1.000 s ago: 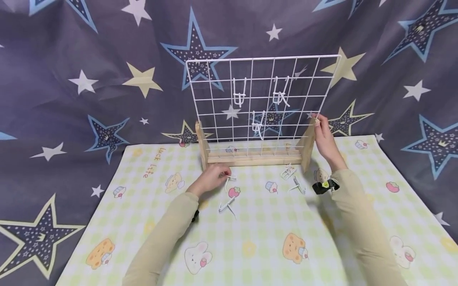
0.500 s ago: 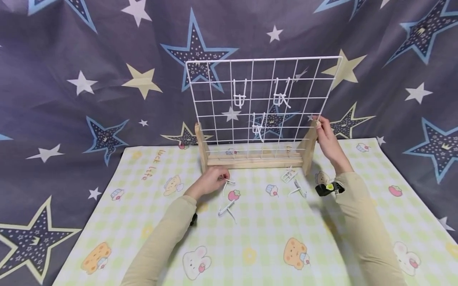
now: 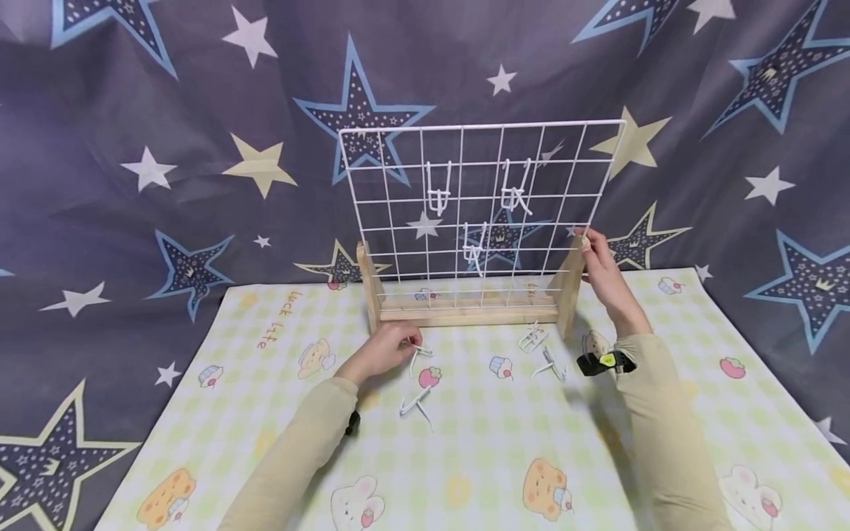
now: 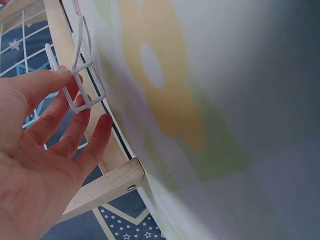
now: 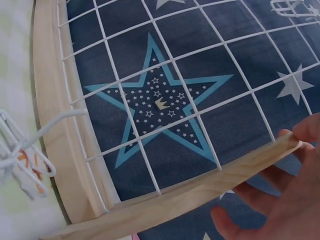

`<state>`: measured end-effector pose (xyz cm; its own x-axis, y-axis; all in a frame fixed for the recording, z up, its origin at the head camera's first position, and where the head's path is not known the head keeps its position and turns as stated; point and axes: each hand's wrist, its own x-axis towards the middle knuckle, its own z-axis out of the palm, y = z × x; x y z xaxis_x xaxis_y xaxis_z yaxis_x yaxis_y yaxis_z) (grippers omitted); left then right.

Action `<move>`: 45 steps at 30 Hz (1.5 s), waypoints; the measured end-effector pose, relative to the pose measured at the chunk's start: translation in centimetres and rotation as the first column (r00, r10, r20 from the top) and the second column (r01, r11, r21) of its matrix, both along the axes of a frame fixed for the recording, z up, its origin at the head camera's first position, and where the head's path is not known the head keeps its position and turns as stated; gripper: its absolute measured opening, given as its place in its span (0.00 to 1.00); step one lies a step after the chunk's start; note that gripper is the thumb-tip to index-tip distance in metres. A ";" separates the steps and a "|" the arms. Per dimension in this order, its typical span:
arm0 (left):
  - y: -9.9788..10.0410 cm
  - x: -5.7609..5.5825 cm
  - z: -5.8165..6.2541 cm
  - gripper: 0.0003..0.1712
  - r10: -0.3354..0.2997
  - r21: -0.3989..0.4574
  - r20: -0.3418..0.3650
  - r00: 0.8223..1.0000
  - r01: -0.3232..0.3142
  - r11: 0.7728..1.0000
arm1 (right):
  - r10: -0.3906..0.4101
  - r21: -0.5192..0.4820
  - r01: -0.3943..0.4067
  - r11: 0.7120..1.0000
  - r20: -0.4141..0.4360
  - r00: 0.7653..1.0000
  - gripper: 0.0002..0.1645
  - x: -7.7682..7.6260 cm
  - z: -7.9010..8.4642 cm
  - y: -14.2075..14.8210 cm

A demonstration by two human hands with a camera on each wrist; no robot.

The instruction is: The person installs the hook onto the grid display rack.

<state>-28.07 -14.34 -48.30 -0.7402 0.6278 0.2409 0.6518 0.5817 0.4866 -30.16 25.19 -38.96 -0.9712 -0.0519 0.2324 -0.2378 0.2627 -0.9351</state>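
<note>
A white wire grid panel [image 3: 482, 126] stands upright in a wooden stand [image 3: 465, 318]. My left hand [image 3: 381, 351], low by the stand's left foot, pinches a white wire hook [image 4: 77, 50] between thumb and fingers close over the tablecloth. The right hand [image 3: 607, 280] grips the top of the right wooden side post [image 5: 235, 182], its fingers wrapped behind the wood in the right wrist view. Hanging on the grid are an upper left hook [image 3: 438, 200], an upper right hook [image 3: 513, 198] and a lower middle hook [image 3: 473, 254].
One loose wire hook [image 3: 415, 404] lies nearer me, below the left hand. Two more, a flat-lying hook [image 3: 533, 339] and another hook [image 3: 550, 366], rest before the stand's right end. A checked tablecloth [image 3: 465, 442] covers the table; a starry dark curtain [image 3: 425, 66] hangs behind.
The head view has tilted up slightly, so everything sits lower in it. Both hands keep nearly the same places, left at the hook, right on the side post.
</note>
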 end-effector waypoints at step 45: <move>3.7 -3.2 7.8 0.10 0.310 0.775 0.211 0.927 -0.352 0.525 | 0.132 -0.114 -0.120 0.986 0.099 0.986 0.29 -0.1 0.1 1.5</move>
